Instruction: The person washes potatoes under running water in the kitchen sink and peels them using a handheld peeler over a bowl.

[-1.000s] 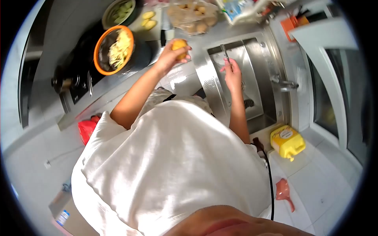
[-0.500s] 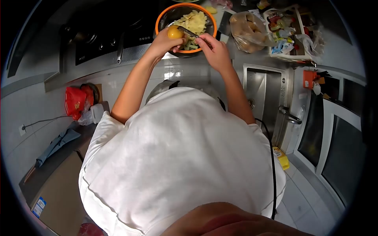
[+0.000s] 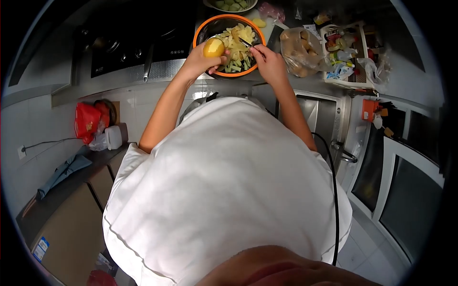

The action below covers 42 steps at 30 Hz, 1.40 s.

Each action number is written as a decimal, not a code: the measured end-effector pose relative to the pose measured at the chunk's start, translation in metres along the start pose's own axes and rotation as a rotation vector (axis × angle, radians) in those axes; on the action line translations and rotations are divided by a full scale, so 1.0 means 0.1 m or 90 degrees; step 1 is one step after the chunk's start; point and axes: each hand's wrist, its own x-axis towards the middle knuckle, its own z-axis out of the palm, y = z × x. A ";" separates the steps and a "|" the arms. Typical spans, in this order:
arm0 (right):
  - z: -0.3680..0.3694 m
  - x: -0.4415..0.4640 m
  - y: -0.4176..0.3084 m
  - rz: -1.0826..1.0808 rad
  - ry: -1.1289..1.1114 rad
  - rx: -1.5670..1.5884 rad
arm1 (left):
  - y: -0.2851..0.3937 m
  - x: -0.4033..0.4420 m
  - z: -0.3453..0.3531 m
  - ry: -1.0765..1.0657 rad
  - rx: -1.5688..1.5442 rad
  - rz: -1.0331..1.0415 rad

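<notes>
My left hand (image 3: 199, 63) is closed round a potato (image 3: 214, 47), which has a pale peeled patch on its upper side. In my right hand (image 3: 268, 60) is a dark-handled peeler (image 3: 245, 43), its tip pointing left, a little apart from the potato. Both hands are over the near side of an orange-rimmed bowl (image 3: 232, 17). Pale yellow peelings (image 3: 241, 33) and greenish pieces (image 3: 237, 64) lie in the bowl. Part of the bowl's near left side is hidden by my left hand.
Right of the bowl stand a plastic bag of potatoes (image 3: 299, 51) and a white basket (image 3: 365, 47) of packets. A colander (image 3: 253, 5) with green pieces sits behind. The stove (image 3: 129, 43) is at left, the sink (image 3: 317, 112) at lower right. A peeled potato (image 3: 259, 22) lies beyond the bowl.
The peeler has moved off the potato to the right with my right hand. The potato now shows a pale peeled strip. The whole view has shifted slightly, showing more behind the bowl.
</notes>
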 end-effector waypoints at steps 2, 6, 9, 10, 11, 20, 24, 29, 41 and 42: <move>-0.06 0.00 -0.05 0.033 -0.026 0.000 | -0.04 0.09 0.00 0.048 0.078 -0.035; -0.13 -0.05 -0.27 0.010 -0.045 -0.016 | -0.02 0.11 0.11 0.097 0.045 -0.036; 0.02 -0.07 -0.27 -0.126 -0.066 0.177 | -0.08 0.14 0.07 0.051 -0.031 -0.013; 0.05 -0.08 -0.25 -0.125 -0.067 0.179 | -0.09 0.15 0.03 0.036 -0.044 -0.063; 0.07 -0.08 -0.24 -0.121 -0.075 0.134 | -0.11 0.15 0.00 0.021 -0.058 -0.113; 0.11 0.10 0.15 -0.037 0.023 -0.018 | 0.01 0.00 0.05 0.004 -0.137 -0.091; -0.13 0.03 -0.16 -0.036 0.023 0.020 | -0.10 0.07 0.10 0.117 0.003 -0.034; 0.10 -0.14 -0.36 -0.103 -0.051 0.071 | -0.42 0.22 0.02 0.167 0.120 0.053; 0.01 -0.13 -0.02 0.000 -0.007 0.003 | -0.59 0.14 -0.07 0.153 0.197 0.099; 0.02 -0.15 -0.09 0.002 -0.018 0.042 | -0.58 0.16 -0.06 0.164 0.185 0.084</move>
